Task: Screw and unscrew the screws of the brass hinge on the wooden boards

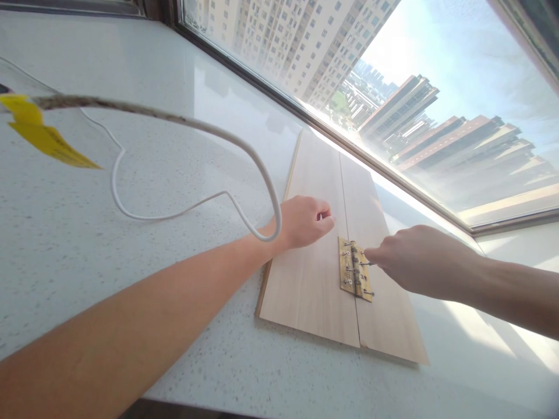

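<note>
Brass hinge (356, 273) noted lying flat across the seam (343, 192) between two pale boards, near the middle of the pair, its knuckle set roughly along the join. One leaf is borne by the left board (308, 279), the other by the right board (388, 317). Several screws (367, 293) are seen standing proud at both leaves; none that can be made out is seated flush.

A thin metal piece (367, 263) is held at the fingertips of the right hand (413, 259), which is drawn narrow; whether it is a screw or a slim tool cannot be told. The left hand (305, 221) is loosely curled above the left board; whether anything is enclosed, or the wood is touched, cannot be told.

Step in hand, as judged: screws being worked at the hinge by the right hand. Next move, as judged: the piece to be kept upright over its hole and turned, with the leaf steadied and the seam held true.

Both boards are carried by the speckled white bench (227, 355). A white cord (236, 138) is looped in front of the left wrist, with a yellow tag (55, 142) at its far end. Beyond the boards, tall buildings (301, 41) are seen through the window (454, 52).
</note>
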The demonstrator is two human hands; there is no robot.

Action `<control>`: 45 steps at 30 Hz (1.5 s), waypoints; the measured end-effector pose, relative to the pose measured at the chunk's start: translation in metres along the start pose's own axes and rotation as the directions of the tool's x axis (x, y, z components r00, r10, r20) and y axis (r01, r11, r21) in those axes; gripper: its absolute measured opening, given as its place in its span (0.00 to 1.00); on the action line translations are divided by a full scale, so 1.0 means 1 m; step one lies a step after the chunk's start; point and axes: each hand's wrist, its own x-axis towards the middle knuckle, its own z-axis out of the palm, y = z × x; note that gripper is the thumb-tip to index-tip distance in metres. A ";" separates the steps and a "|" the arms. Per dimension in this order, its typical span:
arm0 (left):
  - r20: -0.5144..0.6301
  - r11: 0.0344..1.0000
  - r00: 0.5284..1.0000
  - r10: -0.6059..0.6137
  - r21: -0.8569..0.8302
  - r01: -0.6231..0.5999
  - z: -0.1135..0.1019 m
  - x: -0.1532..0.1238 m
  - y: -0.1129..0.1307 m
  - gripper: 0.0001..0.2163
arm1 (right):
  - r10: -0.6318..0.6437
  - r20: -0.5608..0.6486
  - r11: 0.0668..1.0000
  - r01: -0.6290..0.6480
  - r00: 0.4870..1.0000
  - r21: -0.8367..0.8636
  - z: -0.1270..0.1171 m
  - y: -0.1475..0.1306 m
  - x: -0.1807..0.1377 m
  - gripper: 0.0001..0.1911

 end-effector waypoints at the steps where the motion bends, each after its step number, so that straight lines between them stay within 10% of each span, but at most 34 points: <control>1: -0.001 1.000 1.000 0.001 0.000 -0.001 0.000 0.000 0.000 0.11 | 0.053 0.004 0.998 -0.053 0.999 0.034 -0.001 -0.001 0.000 0.11; 9: -0.011 1.000 1.000 0.015 0.012 -0.015 0.002 0.001 -0.004 0.11 | 0.390 0.298 0.815 -0.477 0.871 0.329 -0.006 0.004 0.011 0.09; 18: -0.013 1.000 1.000 0.010 0.005 -0.010 0.002 0.001 -0.004 0.12 | 0.113 0.096 0.988 -0.122 0.989 0.093 -0.003 0.007 0.003 0.09; 26: -0.006 1.000 1.000 0.017 0.015 -0.017 0.002 0.001 -0.003 0.11 | -0.138 0.029 0.987 0.140 0.990 -0.081 0.013 0.012 -0.006 0.13; 38: -0.018 1.000 1.000 0.019 -0.007 -0.019 0.001 0.000 -0.002 0.10 | 0.145 0.144 0.975 -0.166 0.979 0.147 -0.001 0.005 0.009 0.12; 45: -0.019 1.000 0.999 0.028 -0.009 -0.028 0.001 0.001 -0.002 0.11 | 0.342 0.343 0.747 -0.474 0.875 0.467 0.000 0.013 0.014 0.10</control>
